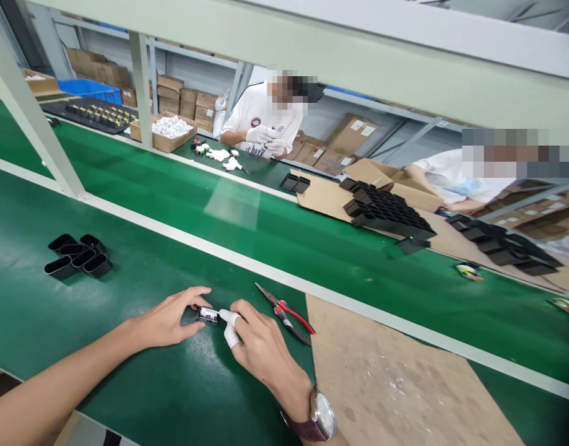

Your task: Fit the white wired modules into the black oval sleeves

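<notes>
Between my hands, just at the green worktop, is a small black rectangular housing (208,319) with a white and metallic part in its upper side. My left hand (175,319) grips its left end between thumb and forefinger. White finger cots cover the thumb and forefinger of my right hand (256,337). That forefinger touches the housing's right end, while the thumb stays apart below it. Long-nosed pliers (284,311) with red and black handles lie just beyond my right hand. Several black oval sleeves (77,255) stand grouped to the left.
A brown board (405,378) lies to the right. Past a pale rail (173,228) runs a green belt (275,214). Two people sit across it, near black housings (386,210) and a box of white parts (170,131). A slanted post (38,111) stands at left.
</notes>
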{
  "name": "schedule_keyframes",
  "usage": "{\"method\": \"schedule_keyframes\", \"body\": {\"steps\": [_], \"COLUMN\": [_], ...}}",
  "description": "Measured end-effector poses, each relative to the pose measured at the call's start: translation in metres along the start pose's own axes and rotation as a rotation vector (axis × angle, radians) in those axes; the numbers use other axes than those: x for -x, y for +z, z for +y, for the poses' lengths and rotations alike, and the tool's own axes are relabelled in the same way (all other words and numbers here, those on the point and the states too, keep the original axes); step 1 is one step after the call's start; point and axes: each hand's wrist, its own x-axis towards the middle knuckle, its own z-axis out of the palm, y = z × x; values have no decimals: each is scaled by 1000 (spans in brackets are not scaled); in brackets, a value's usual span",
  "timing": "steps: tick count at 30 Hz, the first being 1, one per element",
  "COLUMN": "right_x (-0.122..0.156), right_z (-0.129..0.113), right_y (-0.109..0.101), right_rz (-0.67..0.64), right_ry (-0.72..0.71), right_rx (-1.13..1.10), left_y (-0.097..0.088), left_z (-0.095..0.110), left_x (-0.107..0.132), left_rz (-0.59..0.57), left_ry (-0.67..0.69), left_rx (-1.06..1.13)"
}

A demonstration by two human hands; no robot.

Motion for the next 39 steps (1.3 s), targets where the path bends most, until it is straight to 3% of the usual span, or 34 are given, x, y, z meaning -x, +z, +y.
{"method": "schedule_keyframes", "body": {"steps": [10,17,21,25,30,39], "right_x": [-1,31,42,25,0,9], "right_z": [-3,31,37,12,-7,-1], "right_y": [-18,4,11,2,8,22], "right_rz": [-59,79,33,22,-56,1], "right_ry": [19,235,253,150,10,79], "right_rx": [18,-18,91,-75,-220,-426], "left_y": [1,0,2,6,9,10], "left_z": [-4,-10,-11,-11,-12,-15], "left_x": [2,0,3,5,5,3], "left_rz": [22,22,13,35,30,36], "left_ry": [69,354,198,52,31,92], "left_rx": [-66,-111,-128,-100,-115,-84]}}
